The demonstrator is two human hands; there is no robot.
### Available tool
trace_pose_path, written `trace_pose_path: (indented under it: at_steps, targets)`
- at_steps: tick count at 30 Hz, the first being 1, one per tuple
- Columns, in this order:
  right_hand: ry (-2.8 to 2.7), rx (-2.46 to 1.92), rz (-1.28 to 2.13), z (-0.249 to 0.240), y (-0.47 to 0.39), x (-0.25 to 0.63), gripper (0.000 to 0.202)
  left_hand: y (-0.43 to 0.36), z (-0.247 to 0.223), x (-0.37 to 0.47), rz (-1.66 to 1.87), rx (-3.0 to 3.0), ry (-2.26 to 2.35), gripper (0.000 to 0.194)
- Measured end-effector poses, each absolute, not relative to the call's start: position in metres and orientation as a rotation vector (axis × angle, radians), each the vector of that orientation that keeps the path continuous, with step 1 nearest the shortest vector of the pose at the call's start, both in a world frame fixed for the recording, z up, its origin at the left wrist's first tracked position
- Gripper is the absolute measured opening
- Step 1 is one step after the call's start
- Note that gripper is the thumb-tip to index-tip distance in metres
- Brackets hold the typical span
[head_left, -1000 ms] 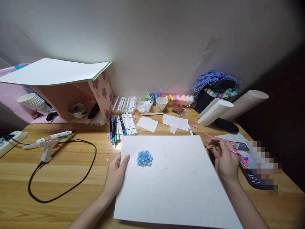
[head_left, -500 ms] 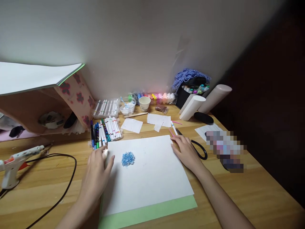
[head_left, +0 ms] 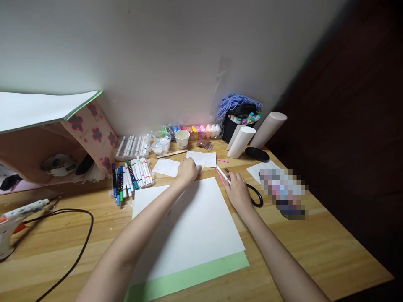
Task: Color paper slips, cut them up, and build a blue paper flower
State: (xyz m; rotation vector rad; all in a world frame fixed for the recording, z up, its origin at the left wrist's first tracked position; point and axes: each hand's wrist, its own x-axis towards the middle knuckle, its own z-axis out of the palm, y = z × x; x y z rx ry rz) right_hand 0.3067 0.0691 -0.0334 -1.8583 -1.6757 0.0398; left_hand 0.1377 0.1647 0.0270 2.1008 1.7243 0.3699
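Observation:
My left hand (head_left: 188, 170) reaches across to the small white paper pieces (head_left: 201, 158) beyond the large sheet. Its fingers are curled with the thumb pointing right; what they hold, if anything, is hidden. My right hand (head_left: 238, 189) lies past the sheet's right edge, fingers bent over a black tool with a looped handle (head_left: 258, 197), beside a white marker (head_left: 222, 173) and thin pink sticks (head_left: 220, 177). What it grips is covered. The large white sheet (head_left: 201, 226) rests on a green sheet (head_left: 189, 280). My left forearm hides most of the blue crumbs on it.
Markers (head_left: 134, 176) lie at the left, near a clear bowl (head_left: 160, 144), a paper cup (head_left: 182, 139) and a wooden stick (head_left: 172, 154). A glue gun (head_left: 19, 216) with a black cord sits far left, below a patterned box (head_left: 94, 134). White rolls (head_left: 242, 141) stand at the back right.
My left hand has moved from the sheet's left edge up and right to the small papers. My right hand has shifted slightly right, off the sheet's edge. The view has turned a little.

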Motion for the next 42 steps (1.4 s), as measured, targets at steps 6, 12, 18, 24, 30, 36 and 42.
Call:
trace_pose_path:
  at_steps: [6, 12, 18, 24, 30, 36, 42]
  targets:
    - [-1.597, -1.891, 0.095, -0.025, 0.070, 0.304, 0.013, 0.155, 0.027, 0.130, 0.513, 1.981, 1.571, 0.014]
    - [-1.505, -1.800, 0.238, -0.003, 0.056, 0.307, 0.009, 0.115, 0.035, 0.097, 0.484, 1.884, 1.318, 0.019]
    - [-1.245, -1.448, 0.717, 0.016, 0.037, 0.298, 0.017, 0.070, 0.019, 0.081, 0.603, 2.095, 1.469, 0.033]
    - [-1.007, -1.250, 1.166, 0.020, 0.036, 0.293, 0.020, 0.060, 0.020, 0.080, 0.618, 2.777, 1.242, 0.023]
    - [-1.104, -1.053, 1.561, 0.020, 0.021, 0.266, 0.030, 0.038, 0.026, 0.079, 0.408, 2.850, 0.991, 0.032]
    - [-1.015, -1.053, 1.450, 0.035, 0.008, 0.311, 0.016, -0.008, 0.062, 0.035, 0.057, 2.220, 0.736, 0.033]
    - [-1.114, -1.347, 1.218, 0.012, 0.004, 0.314, 0.018, -0.001, 0.036, 0.020, 0.253, 2.489, 0.861, 0.027]
